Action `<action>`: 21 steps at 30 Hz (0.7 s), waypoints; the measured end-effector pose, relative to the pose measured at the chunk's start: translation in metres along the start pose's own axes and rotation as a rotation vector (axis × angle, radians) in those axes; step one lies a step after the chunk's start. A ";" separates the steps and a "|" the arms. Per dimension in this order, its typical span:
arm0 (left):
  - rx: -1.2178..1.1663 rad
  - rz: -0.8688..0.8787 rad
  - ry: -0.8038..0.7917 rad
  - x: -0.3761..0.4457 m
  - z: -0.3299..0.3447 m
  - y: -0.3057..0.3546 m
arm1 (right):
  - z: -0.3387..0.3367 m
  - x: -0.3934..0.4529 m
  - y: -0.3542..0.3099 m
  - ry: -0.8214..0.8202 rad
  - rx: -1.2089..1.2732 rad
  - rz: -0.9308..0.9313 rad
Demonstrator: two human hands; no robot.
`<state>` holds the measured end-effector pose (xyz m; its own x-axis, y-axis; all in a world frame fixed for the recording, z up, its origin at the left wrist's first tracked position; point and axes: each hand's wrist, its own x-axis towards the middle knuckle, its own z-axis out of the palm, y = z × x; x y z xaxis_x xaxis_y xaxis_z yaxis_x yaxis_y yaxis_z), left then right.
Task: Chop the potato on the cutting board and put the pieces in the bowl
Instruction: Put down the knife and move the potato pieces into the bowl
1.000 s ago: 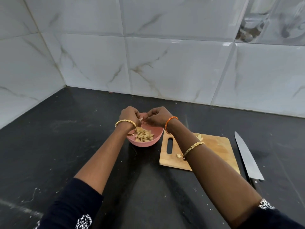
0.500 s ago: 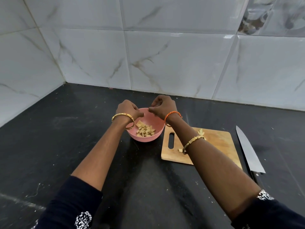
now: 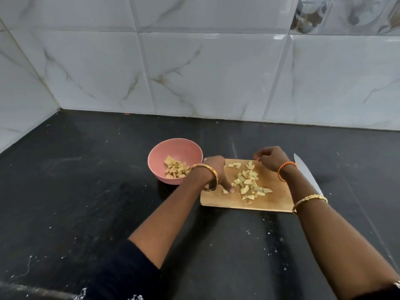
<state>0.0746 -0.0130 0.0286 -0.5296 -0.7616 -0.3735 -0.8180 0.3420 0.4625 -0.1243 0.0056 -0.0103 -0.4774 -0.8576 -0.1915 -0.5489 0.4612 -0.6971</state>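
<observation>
- Head view: we are working over the rectangular wooden cutting board (image 3: 270,200) on the black stone counter (image 3: 86,191); chopping looks finished.
- A heap of pale chopped potato pieces (image 3: 249,182) is lying mid-board; a smaller batch of potato pieces (image 3: 176,168) is already sitting in the round pink bowl (image 3: 173,148), which is standing just beside the board's left end.
- Our left hand (image 3: 216,169) is reaching down, fingers extended, fingertips (image 3: 229,190) touching the board at the heap's left edge. It is blurred, and we see nothing gripped.
- Our right hand (image 3: 271,158) is hovering at the heap's far side, fingers curled; we cannot tell whether it is pinching a piece.
- The long steel knife (image 3: 307,174) is lying just right of the board, unheld.
- Judgement: we are mid-transfer, and most pieces are still waiting on the board.
</observation>
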 end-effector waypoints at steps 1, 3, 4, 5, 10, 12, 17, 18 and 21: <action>0.039 -0.009 -0.021 0.005 0.009 0.000 | 0.004 -0.003 0.001 -0.007 0.005 -0.002; 0.072 -0.020 -0.016 0.011 0.024 -0.002 | 0.014 -0.009 -0.004 0.003 0.033 -0.014; 0.072 -0.028 0.001 0.014 0.028 -0.003 | 0.020 -0.009 -0.007 0.014 0.049 -0.025; 0.065 -0.038 0.019 0.016 0.031 -0.004 | 0.025 -0.008 -0.010 0.020 0.059 -0.028; 0.023 -0.044 0.045 0.022 0.035 -0.009 | 0.050 -0.006 -0.027 -0.053 0.017 -0.111; 0.006 -0.041 0.045 0.024 0.036 -0.012 | 0.057 -0.010 -0.032 -0.115 -0.025 -0.168; -0.034 -0.018 0.036 0.026 0.038 -0.017 | 0.047 -0.023 -0.020 -0.310 -0.182 -0.264; -0.031 -0.006 0.029 0.026 0.037 -0.018 | 0.040 -0.025 -0.017 -0.343 -0.191 -0.280; 0.017 0.035 -0.016 0.027 0.031 -0.019 | 0.010 -0.035 -0.012 -0.299 0.012 -0.291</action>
<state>0.0690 -0.0229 -0.0156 -0.5615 -0.7401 -0.3701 -0.8025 0.3780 0.4615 -0.0942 0.0281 -0.0016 -0.0819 -0.9809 -0.1762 -0.6229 0.1884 -0.7593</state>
